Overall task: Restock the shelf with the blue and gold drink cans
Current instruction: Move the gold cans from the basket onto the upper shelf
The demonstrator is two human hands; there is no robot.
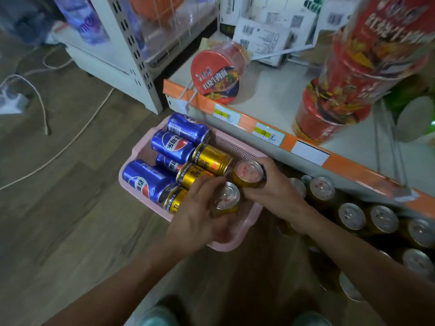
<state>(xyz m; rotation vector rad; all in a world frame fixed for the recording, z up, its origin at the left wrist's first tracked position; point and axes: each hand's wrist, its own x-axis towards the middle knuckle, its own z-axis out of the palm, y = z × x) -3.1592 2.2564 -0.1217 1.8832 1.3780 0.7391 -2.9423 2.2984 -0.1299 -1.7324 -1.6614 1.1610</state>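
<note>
Our left grip curls round one gold can; just beside it, our right grip holds a second gold can, both above the pink basket.

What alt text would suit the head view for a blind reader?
The left hand and right hand each grip an upright gold can at a pink basket of blue Pepsi cans and lying gold cans. More gold cans stand under the orange-edged shelf.
</note>
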